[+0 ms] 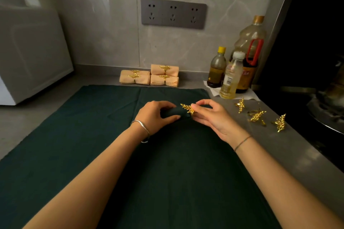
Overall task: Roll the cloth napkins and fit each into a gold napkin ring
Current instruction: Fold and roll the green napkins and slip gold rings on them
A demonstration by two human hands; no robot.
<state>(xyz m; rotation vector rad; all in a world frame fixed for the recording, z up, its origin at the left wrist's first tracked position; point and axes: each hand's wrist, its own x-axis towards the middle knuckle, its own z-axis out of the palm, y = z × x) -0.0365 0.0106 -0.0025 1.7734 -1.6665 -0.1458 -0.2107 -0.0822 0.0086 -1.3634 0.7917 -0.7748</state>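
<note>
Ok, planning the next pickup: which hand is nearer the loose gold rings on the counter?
Right. The right hand, pinching a ring, is just left of the loose rings; the left hand grips the rolled napkin farther left.

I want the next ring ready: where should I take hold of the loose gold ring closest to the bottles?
Probably pinch that ring by its leaf spray, from above with the right hand: the leaves seem raised off the counter, the band low.

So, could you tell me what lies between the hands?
A rolled dark green napkin with a gold leaf ring at its end, head view.
</note>
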